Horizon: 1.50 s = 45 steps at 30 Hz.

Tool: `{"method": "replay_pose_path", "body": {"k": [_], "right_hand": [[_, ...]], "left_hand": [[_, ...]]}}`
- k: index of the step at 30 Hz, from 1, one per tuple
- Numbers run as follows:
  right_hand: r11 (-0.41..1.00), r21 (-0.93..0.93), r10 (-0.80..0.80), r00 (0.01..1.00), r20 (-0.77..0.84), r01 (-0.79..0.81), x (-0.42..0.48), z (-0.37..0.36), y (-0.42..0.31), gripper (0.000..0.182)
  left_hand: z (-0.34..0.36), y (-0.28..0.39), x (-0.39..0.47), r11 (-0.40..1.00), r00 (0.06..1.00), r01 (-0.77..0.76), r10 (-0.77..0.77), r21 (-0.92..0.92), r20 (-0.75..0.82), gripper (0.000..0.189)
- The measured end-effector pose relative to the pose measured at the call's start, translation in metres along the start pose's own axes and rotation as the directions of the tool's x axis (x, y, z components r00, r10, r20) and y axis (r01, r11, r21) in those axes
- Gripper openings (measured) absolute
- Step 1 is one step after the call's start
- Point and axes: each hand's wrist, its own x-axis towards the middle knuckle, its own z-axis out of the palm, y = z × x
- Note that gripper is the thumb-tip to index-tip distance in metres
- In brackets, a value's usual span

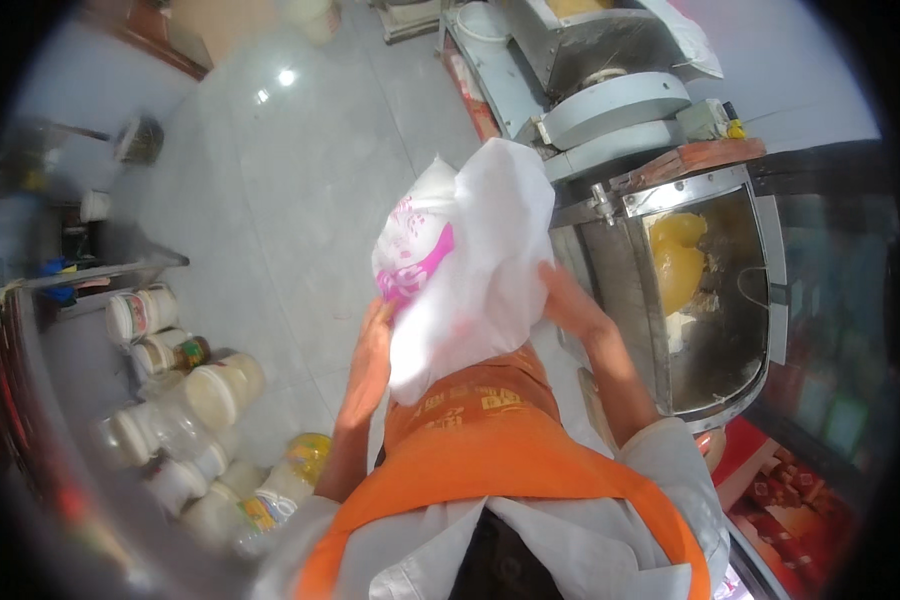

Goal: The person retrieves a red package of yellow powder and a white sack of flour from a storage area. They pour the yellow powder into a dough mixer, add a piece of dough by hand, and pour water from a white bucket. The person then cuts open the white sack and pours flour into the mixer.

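A white sack with pink print hangs in front of my body, between both hands. Its printed part bulges on the left, while a plain white flap spreads over the middle and right. My left hand grips the sack's lower left edge, close to the pink print. On the other side, my right hand holds the right edge, its fingertips partly hidden behind the material. Just right of that hand stands a metal mixer tub with yellow dough inside.
Beyond the tub, a machine with a pale round housing sits on a stand. Several plastic tubs and jars crowd the floor at left, near an oil bottle. A red printed box lies at lower right.
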Motion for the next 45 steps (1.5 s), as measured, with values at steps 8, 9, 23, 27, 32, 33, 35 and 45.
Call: {"method": "replay_pose_path", "body": {"k": [8, 9, 23, 27, 32, 33, 35, 45], "right_hand": [[0.88, -0.366, -0.447, 0.788, -0.423, 0.303, -0.009, 0.052, -0.033, 0.029], [0.875, -0.32, -0.48, 0.735, -0.479, 0.363, -0.012, 0.047, -0.042, 0.026], [0.697, -0.104, -0.568, 0.458, -0.684, 0.709, -0.112, 0.051, 0.009, 0.027], [0.675, -0.09, -0.569, 0.438, -0.696, 0.733, -0.116, 0.051, 0.015, 0.028], [0.641, 0.058, -0.602, 0.548, -0.582, 0.766, -0.122, 0.019, 0.039, 0.04], [0.726, -0.125, -0.602, 0.538, -0.59, 0.676, -0.123, 0.011, 0.05, 0.045], [0.788, -0.474, -0.616, 0.508, -0.602, 0.394, -0.128, -0.002, 0.062, 0.055], [0.431, -0.902, -0.448, 0.868, -0.214, 0.0, -0.029, 0.015, 0.029, 0.071]], "left_hand": [[-0.025, 0.057, 0.024, 0.952, 0.983, -0.181, 0.182, 0.248, 0.019, 0.024], [-0.037, 0.064, 0.037, 0.955, 0.972, -0.203, 0.223, 0.216, -0.069, 0.022], [-0.078, 0.126, 0.064, 0.78, 0.872, -0.445, 0.49, 0.439, 0.013, 0.031], [-0.056, 0.155, 0.028, 0.344, 0.644, -0.685, 0.698, 0.642, 0.314, 0.065], [-0.065, 0.108, 0.053, 0.598, 0.682, -0.731, 0.64, 0.329, 0.352, 0.092], [-0.068, 0.094, 0.062, 0.607, 0.711, -0.702, 0.627, 0.373, 0.318, 0.088], [-0.06, 0.08, 0.078, 0.648, 0.754, -0.656, 0.538, 0.387, 0.378, 0.077], [0.068, 0.072, 0.074, 0.652, 0.736, -0.677, 0.585, 0.341, 0.342, 0.02]]}}
